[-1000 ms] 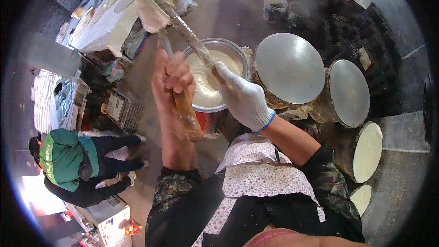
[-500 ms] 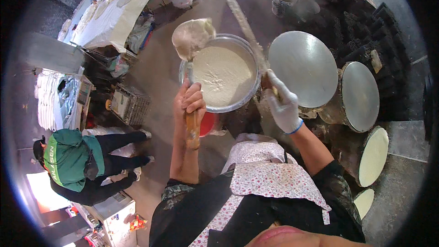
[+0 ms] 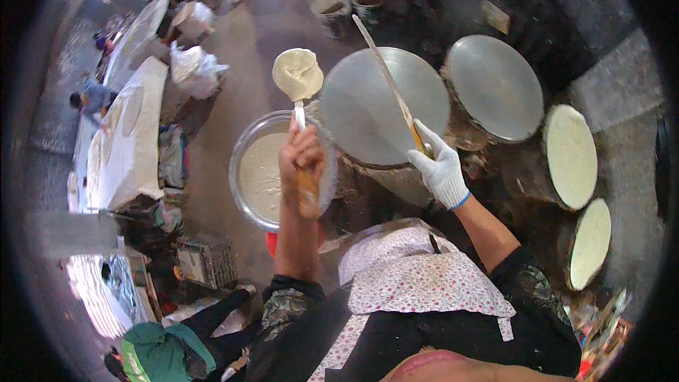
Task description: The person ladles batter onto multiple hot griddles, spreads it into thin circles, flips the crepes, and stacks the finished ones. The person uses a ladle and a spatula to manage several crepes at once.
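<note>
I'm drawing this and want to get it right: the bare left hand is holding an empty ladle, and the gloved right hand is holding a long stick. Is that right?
Not quite: the ladle isn't empty. The head view shows it heaped with pale batter. The bare left hand does hold it, and the gloved right hand holds the long stick.

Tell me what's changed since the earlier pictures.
The gloved right hand has swung the stick off the ladle, rightward over the large grey griddle. The left hand has brought the ladle rightward too. The view has turned right. Both grips hold on; the two pale-coated discs stay coated.
</note>
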The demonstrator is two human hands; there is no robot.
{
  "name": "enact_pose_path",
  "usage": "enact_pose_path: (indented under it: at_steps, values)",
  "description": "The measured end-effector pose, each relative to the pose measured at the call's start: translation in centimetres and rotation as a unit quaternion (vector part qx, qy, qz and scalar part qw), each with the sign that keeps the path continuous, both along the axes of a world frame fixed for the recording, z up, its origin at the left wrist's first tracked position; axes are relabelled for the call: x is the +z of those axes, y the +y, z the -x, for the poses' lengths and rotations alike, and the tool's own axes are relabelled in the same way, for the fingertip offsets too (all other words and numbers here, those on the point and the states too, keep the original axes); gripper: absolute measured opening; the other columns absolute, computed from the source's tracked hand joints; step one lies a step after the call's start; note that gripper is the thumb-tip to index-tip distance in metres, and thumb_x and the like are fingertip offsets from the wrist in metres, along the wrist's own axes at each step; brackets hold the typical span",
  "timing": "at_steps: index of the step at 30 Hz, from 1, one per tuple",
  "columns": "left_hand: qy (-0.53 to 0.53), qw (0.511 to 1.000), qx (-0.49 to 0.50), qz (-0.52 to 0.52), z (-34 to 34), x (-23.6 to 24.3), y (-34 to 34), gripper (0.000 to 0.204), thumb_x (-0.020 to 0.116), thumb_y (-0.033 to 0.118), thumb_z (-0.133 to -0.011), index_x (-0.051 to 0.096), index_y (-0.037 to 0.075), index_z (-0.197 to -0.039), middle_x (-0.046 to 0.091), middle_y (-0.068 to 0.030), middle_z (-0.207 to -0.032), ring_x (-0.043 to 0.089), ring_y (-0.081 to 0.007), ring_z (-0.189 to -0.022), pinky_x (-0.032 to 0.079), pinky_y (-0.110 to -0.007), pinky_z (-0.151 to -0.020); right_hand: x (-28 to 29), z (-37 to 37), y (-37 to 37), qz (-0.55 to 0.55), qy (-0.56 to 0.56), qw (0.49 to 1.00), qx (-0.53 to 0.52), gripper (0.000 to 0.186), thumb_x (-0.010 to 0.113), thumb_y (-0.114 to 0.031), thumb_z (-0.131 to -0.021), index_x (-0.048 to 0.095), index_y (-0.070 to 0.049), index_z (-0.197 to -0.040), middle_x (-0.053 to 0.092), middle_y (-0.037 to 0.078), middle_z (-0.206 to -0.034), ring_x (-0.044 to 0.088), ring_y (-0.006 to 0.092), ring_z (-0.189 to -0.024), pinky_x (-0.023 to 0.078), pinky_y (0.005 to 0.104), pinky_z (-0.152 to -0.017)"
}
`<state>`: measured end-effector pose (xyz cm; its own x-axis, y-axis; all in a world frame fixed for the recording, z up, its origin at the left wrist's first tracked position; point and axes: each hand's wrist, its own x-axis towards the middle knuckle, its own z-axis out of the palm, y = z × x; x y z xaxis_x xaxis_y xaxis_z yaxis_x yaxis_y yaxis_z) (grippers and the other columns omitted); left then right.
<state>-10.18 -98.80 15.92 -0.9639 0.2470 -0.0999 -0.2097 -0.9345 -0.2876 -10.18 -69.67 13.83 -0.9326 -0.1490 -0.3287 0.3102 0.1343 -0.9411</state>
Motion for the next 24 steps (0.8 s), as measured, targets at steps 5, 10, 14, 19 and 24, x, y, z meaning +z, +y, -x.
enact_pose_path:
  at_steps: [5,10,14,19,24]
  values:
    - [0.004,0.988,-0.151,-0.024,6.7,-5.2,8.3,0.042,0.039,0.035,-0.116,0.05,0.007,-0.087,0.036,0.0026,-0.063,0.04,-0.0109,-0.048,0.04,-0.028,-0.045,-1.0,2.5,9.8,-0.009,0.012,0.999,-0.042,0.07,0.062,-0.004,-0.094,0.043,-0.008,-0.162,0.07,0.007,-0.11,0.064,0.0098,-0.076,0.055,0.0254,-0.069]
    - [-0.098,0.874,-0.066,0.472,8.6,-8.9,19.6,0.039,0.044,0.026,-0.114,0.055,0.004,-0.143,0.046,-0.0002,-0.064,0.043,-0.0107,-0.046,0.037,-0.028,-0.04,-4.6,2.0,17.2,0.029,-0.07,0.995,-0.063,0.07,0.055,-0.006,-0.094,0.043,-0.015,-0.162,0.062,0.003,-0.074,0.051,0.0095,-0.047,0.045,0.0266,-0.042]
    - [-0.056,0.649,-0.038,0.758,8.6,-13.7,24.9,0.049,0.045,0.019,-0.112,0.047,0.014,-0.16,0.054,-0.002,-0.065,0.047,-0.0094,-0.046,0.039,-0.028,-0.042,-6.9,1.4,20.3,-0.028,-0.127,0.99,-0.058,0.07,0.054,-0.006,-0.093,0.046,-0.017,-0.161,0.061,0.003,-0.071,0.051,0.0107,-0.046,0.045,0.028,-0.042]
    - [0.103,0.226,0.111,0.962,9.2,-18.4,23.6,0.052,0.056,0.021,-0.105,0.052,0.025,-0.157,0.068,-0.0175,-0.076,0.067,-0.038,-0.067,0.053,-0.048,-0.063,-10.4,1.0,20.2,-0.137,-0.127,0.98,-0.074,0.066,0.061,-0.007,-0.089,0.056,-0.013,-0.154,0.075,0.009,-0.096,0.065,0.0128,-0.069,0.055,0.0275,-0.066]
    - [0.157,0.098,0.063,0.981,11.2,-19.5,19.7,0.052,0.058,0.023,-0.102,0.055,0.036,-0.153,0.07,-0.0156,-0.083,0.07,-0.0396,-0.077,0.054,-0.051,-0.068,-15.8,-0.9,17.6,-0.145,-0.009,0.985,-0.091,0.063,0.066,-0.014,-0.094,0.052,-0.005,-0.155,0.067,0.017,-0.143,0.068,0.0221,-0.122,0.05,0.0319,-0.105]
